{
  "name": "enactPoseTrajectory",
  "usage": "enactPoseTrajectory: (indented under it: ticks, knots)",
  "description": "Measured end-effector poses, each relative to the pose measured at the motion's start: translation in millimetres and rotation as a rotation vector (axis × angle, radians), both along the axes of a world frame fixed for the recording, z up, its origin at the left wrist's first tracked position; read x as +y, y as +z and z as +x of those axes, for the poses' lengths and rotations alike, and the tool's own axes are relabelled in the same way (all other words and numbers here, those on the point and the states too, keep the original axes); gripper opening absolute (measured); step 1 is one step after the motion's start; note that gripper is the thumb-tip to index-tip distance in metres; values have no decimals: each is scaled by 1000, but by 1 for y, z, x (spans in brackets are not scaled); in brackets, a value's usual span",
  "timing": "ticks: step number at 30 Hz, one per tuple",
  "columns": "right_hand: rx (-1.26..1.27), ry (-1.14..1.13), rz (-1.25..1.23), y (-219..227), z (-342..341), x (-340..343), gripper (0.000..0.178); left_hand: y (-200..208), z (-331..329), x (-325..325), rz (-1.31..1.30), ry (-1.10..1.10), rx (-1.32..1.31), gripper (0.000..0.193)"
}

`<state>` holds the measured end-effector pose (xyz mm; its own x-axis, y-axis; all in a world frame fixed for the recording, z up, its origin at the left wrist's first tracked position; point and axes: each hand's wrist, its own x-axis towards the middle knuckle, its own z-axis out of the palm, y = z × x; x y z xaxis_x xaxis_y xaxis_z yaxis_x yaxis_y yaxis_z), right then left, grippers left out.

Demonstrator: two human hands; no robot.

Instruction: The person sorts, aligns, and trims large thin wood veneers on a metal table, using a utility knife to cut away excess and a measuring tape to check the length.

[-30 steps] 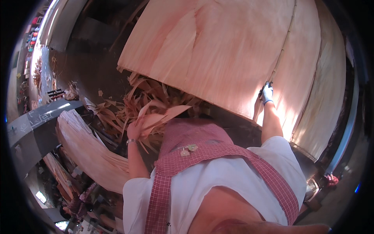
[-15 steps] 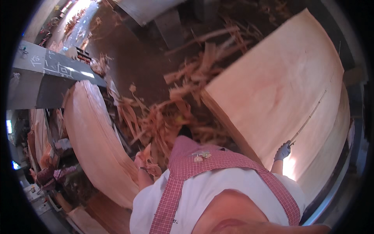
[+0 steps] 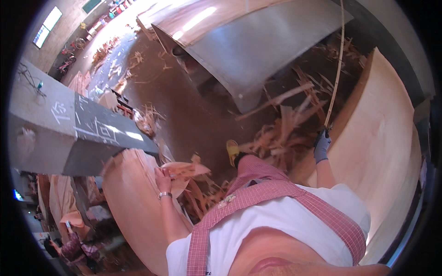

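Observation:
My left hand (image 3: 162,180), bare with a metal band at the wrist, is closed on torn veneer scraps (image 3: 186,170). It is beside the upper end of a tall stack of wood veneer sheets (image 3: 131,202) on my left. In my right hand (image 3: 322,146), which wears a grey-blue glove, is the lower end of a long thin bamboo stick (image 3: 337,78). The stick points ahead, past the near corner of a large pale veneer stack (image 3: 384,133) on my right.
A metal-sided machine table (image 3: 258,55) stands ahead. Veneer offcuts (image 3: 285,133) litter the floor, where my foot in a yellow shoe (image 3: 233,152) is stepping. A grey pillar with chalk marks (image 3: 87,124) rises at the left. Another person (image 3: 73,248) is at the lower left.
I have moved forward between the stacks. The bamboo stick has swung from over the right stack to point ahead. My left hand has come forward with the scraps.

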<state>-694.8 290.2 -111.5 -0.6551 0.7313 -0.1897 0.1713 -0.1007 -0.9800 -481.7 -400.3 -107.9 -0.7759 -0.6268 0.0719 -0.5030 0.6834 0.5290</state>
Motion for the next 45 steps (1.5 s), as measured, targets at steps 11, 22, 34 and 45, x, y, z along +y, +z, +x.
enactPoseTrajectory:
  ticks: [11, 22, 34, 45]
  knots:
    - [-21, 355, -472, 38, -330, -369, 42, -22, -189, -233, 523, 503, 80, 30]
    - [27, 350, -567, 44, -497, -584, 39, 14, -498, -536, 123, 209, 394, 15]
    - [-23, 136, -433, 29, -655, -785, 29, 97, -907, -615, -46, -819, -314, 66]
    - [-626, 167, 920, 60, -760, -865, 81, 88, -1069, -409, 1077, -957, -722, 42]
